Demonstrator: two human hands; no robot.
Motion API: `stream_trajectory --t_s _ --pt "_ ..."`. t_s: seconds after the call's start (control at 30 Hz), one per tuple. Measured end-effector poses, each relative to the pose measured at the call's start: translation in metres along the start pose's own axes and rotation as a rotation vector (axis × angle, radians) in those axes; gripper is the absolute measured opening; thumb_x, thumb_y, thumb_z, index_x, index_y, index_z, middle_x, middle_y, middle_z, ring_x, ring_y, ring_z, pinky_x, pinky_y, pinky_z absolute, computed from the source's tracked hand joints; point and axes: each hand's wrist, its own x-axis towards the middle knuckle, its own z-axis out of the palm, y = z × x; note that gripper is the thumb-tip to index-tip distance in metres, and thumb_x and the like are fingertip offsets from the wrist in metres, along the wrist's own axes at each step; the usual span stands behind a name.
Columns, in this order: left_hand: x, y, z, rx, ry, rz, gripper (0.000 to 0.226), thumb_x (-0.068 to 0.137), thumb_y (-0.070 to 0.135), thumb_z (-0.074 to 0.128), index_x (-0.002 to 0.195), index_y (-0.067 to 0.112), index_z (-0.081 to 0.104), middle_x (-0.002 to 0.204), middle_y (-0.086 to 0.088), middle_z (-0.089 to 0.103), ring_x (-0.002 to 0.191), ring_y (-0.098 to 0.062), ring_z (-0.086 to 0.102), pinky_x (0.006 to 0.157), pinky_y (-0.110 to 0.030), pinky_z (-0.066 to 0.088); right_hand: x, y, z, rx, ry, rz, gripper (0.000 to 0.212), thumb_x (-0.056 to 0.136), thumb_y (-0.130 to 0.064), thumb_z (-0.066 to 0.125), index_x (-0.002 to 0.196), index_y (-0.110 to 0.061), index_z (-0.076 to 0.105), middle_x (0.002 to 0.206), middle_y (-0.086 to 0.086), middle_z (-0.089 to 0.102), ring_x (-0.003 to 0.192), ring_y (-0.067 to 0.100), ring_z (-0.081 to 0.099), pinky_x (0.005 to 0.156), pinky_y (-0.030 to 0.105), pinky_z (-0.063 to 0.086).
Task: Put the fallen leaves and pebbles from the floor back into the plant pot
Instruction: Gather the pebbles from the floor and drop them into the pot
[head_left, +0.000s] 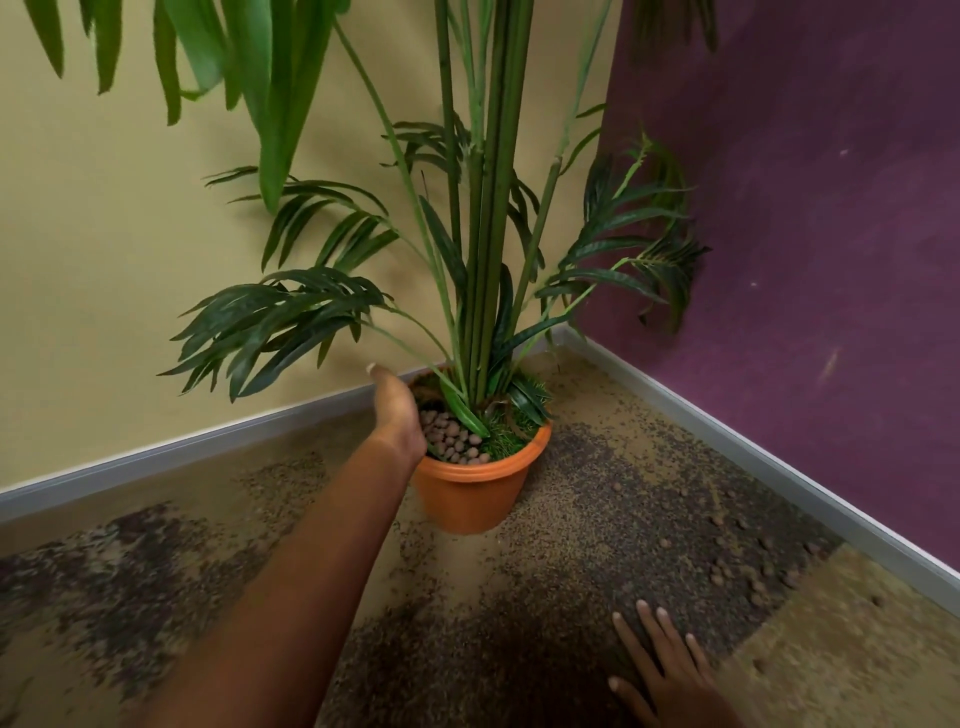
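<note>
Under the left hand (397, 410), one orange plant pot (472, 499) is seen standing upright on the floor (561, 561), set in the corner of the room; within it a heap of brown pebbles (452, 439) is held on the side nearest that hand, too many and too closely packed to be counted, and a tuft of green grass (511, 441) on the far side; one plant is rooted there, its bundle of straight green stems (491, 234) rising out of the frame.

The left hand is stretched over the pot's near rim with its fingers extended and held together, the palm turned towards the pebbles; whether anything lies in it cannot be told. The right hand (670, 675) is laid flat on the floor, well apart from the pot, fingers spread and nothing gripped.

Beyond the right hand, about a dozen loose pebbles (719, 571) are scattered on the speckled floor, blurred and hard to count exactly; several drooping fronds (280, 322) hang above the left hand.

Two walls are met behind the pot, a yellow wall (104, 260) and a purple wall (831, 260), each edged by a grey skirting (156, 460).
</note>
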Motion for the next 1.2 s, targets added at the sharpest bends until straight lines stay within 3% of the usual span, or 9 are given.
stream_trajectory --t_s 0.1,0.23,0.33,0.4,0.53,0.73,0.93,1.07,1.2 --pt "-0.014 -0.024 0.001 0.275 0.166 0.182 0.064 0.100 0.046 0.016 0.133 0.000 0.046 0.136 -0.023 0.051 0.126 -0.035 0.049 0.109 -0.044 0.038 0.000 0.002 -0.002 -0.073 -0.219 0.098 0.065 0.083 -0.064 -0.017 0.143 -0.042 -0.003 0.159 -0.007 0.002 0.142 0.008 -0.024 0.084 0.031 0.055" --pt "-0.039 -0.079 0.000 0.782 0.207 0.682 0.046 0.103 0.021 0.026 0.141 -0.001 0.038 0.149 -0.020 0.035 0.142 -0.031 0.029 0.117 -0.039 0.025 0.006 0.011 -0.009 -0.064 -0.456 0.081 0.139 0.031 -0.077 -0.045 0.146 -0.029 0.017 0.158 0.011 0.015 0.147 0.019 -0.006 0.114 0.041 0.027" --pt "-0.051 -0.126 0.000 1.083 -0.034 0.932 0.048 0.101 0.019 0.033 0.148 0.009 0.028 0.159 -0.003 0.016 0.145 -0.008 0.002 0.118 -0.025 0.006 0.000 0.023 -0.012 -0.239 -0.201 0.052 0.094 0.086 -0.055 -0.021 0.107 -0.036 0.068 0.137 0.004 0.055 0.143 0.017 -0.021 0.085 0.031 0.055" --pt "-0.059 -0.155 0.000 1.258 -0.235 1.025 0.050 0.100 0.020 0.035 0.148 0.011 0.025 0.155 0.007 0.005 0.142 -0.005 -0.007 0.116 -0.020 -0.001 -0.006 0.032 -0.016 -0.199 -0.124 0.055 0.073 0.092 -0.047 -0.011 0.123 -0.038 0.055 0.154 0.007 0.029 0.143 0.016 -0.023 0.109 0.034 0.037" --pt "-0.066 -0.214 0.003 1.566 -0.438 0.895 0.057 0.100 0.029 0.027 0.152 0.015 0.006 0.159 0.000 -0.010 0.145 -0.013 -0.017 0.116 -0.021 -0.009 -0.015 0.061 -0.016 -0.203 -0.018 0.050 0.056 0.091 -0.052 -0.007 0.144 -0.035 -0.011 0.158 0.005 -0.008 0.143 0.015 -0.024 0.074 0.052 0.057" --pt "-0.078 -0.276 0.028 1.810 -0.412 0.731 0.070 0.089 0.040 0.052 0.145 0.004 0.032 0.154 -0.023 0.023 0.143 -0.035 0.029 0.114 -0.039 0.030 -0.022 0.100 -0.007 -0.163 -0.039 0.212 0.057 0.092 -0.056 -0.004 0.143 -0.035 -0.014 0.159 -0.007 0.000 0.143 0.012 -0.023 0.072 0.062 0.052" --pt "-0.070 -0.323 0.050 1.890 -0.607 0.358 0.073 0.097 0.037 0.033 0.151 0.012 -0.009 0.160 -0.011 -0.012 0.149 -0.025 -0.009 0.121 -0.039 0.000 -0.012 0.136 -0.009 -0.121 -0.250 0.397 0.082 0.090 -0.057 -0.010 0.122 -0.026 0.059 0.125 0.010 0.064 0.117 0.038 0.057 0.072 0.068 0.051" --pt "-0.065 -0.332 0.067 1.915 -0.612 0.319 0.081 0.096 0.043 0.038 0.150 0.012 -0.013 0.160 -0.013 -0.015 0.149 -0.028 -0.011 0.120 -0.045 -0.003 -0.009 0.171 -0.004 -0.099 -0.273 0.530 0.115 0.046 -0.075 -0.041 0.145 -0.034 -0.001 0.159 0.007 -0.004 0.145 0.037 -0.002 0.111 0.066 0.012" --pt "-0.051 -0.330 0.075 1.861 -0.597 0.301 0.098 0.089 0.054 0.047 0.149 0.011 -0.018 0.158 -0.017 -0.020 0.147 -0.032 -0.016 0.120 -0.044 -0.007 -0.004 0.194 -0.009 0.086 -0.186 0.758 0.079 0.074 -0.077 -0.004 0.144 -0.039 -0.006 0.158 0.005 -0.013 0.143 0.040 -0.009 0.111 0.069 0.004"
